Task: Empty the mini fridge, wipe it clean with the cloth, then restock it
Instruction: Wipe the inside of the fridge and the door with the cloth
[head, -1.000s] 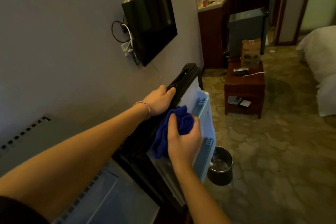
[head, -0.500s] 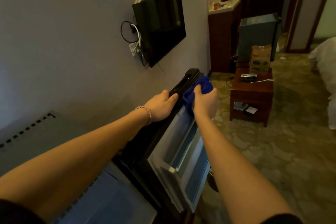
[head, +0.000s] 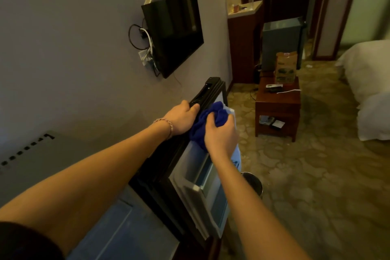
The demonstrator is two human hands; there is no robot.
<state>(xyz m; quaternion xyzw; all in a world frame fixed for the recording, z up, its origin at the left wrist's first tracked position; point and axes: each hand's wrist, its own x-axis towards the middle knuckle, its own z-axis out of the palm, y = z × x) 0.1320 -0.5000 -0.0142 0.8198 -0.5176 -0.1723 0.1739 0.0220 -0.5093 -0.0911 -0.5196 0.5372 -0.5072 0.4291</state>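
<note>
Meanwhile, left hand (head: 181, 119) is gripping the open fridge door (head: 202, 177); right hand (head: 221, 137) is clutching the blue cloth (head: 207, 120) against it.

A patterned beige carpet floor (head: 316, 175) carries a low dark-wood side table (head: 277, 104). On its top stand a brown cardboard carton (head: 286, 68) and a small handset (head: 273, 86). Nearer than the table, a dark round waste bin (head: 252, 182) sits on the floor.

Hotel room: wall-mounted television (head: 175, 34), white bed (head: 367, 74), patterned carpet (head: 316, 175).
</note>
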